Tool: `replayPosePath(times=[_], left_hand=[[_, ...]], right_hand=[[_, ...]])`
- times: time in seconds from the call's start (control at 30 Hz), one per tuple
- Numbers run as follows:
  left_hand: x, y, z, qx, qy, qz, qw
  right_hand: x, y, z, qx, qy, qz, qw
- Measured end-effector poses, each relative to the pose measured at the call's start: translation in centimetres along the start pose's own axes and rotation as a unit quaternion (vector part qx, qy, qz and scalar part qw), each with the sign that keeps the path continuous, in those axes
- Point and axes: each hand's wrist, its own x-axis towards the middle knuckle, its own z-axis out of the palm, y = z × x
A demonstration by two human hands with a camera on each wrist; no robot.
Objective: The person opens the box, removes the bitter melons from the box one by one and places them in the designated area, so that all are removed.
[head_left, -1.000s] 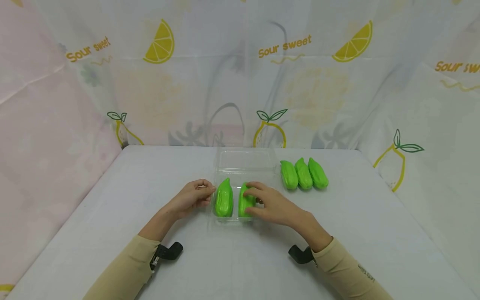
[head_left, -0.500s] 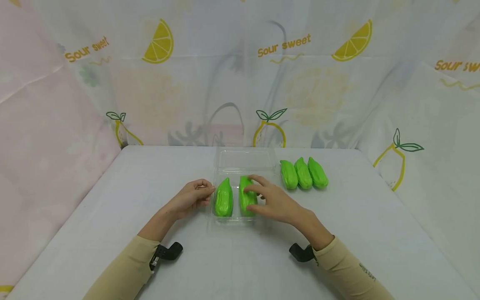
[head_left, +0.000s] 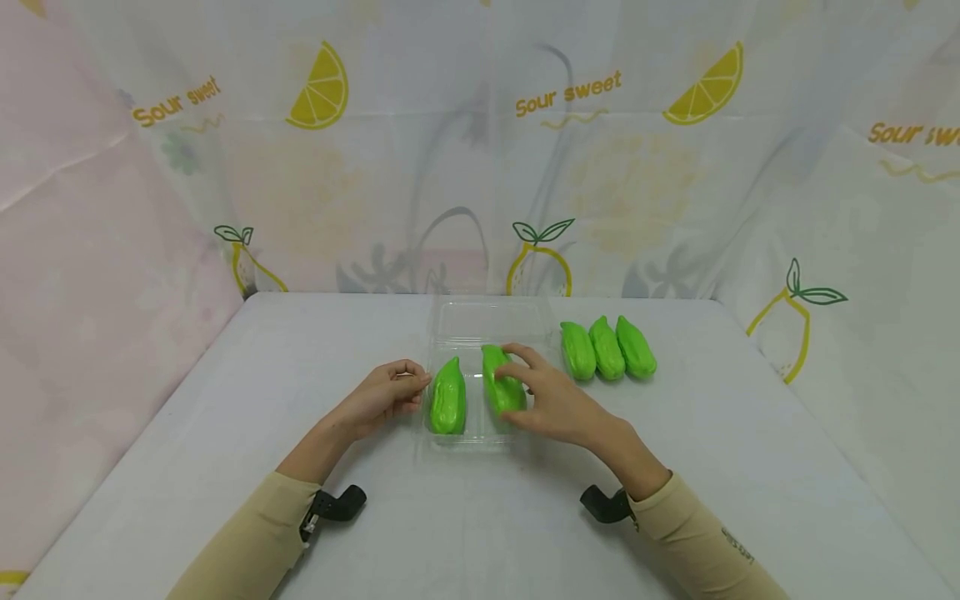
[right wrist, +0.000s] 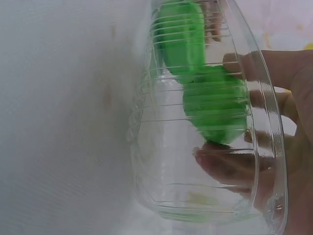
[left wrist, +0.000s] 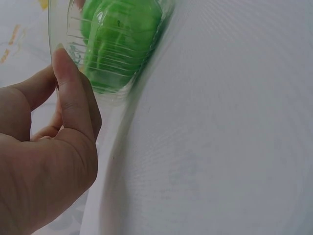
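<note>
A clear plastic clamshell box (head_left: 475, 439) lies with its lid (head_left: 491, 318) folded back on the white table. Thumb and fingers of my left hand (head_left: 386, 396) pinch its left rim; the left wrist view shows the box wall (left wrist: 73, 29) at the fingertips. One glossy green, ridged vegetable-like piece (head_left: 447, 398) with a pointed tip rests in the box's left side. My right hand (head_left: 558, 402) holds a second green piece (head_left: 495, 375) over the right side, tilted, fingers along its far side and the thumb near its lower end. Through the box wall, the right wrist view shows this held piece (right wrist: 215, 105).
Several look-alike green pieces (head_left: 608, 350) lie side by side on the table, right of the lid. The white table (head_left: 480, 525) meets lemon-printed cloth walls (head_left: 480, 150) at its back and sides. Each wrist carries a black camera mount (head_left: 339, 502).
The green piece in my right hand has come up and away from me, then shifted right and tilted. My left hand has stayed at the box rim.
</note>
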Motion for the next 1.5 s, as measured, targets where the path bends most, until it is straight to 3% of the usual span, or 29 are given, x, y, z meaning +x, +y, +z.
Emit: replayPosePath(times=[0.77, 1.23, 1.5], left_hand=[[0.0, 0.0, 0.0, -0.003, -0.005, 0.004, 1.0], [0.1, 0.0, -0.1, 0.006, -0.003, 0.002, 1.0], [0.0, -0.1, 0.0, 0.008, 0.001, 0.001, 1.0]], right_hand=[[-0.1, 1.0, -1.9, 0.01, 0.036, 0.019, 0.9991], [-0.1, 2.4, -3.3, -0.003, 0.095, 0.014, 0.9954], [-0.4, 3.3, -4.3, 0.002, 0.093, 0.035, 0.995]])
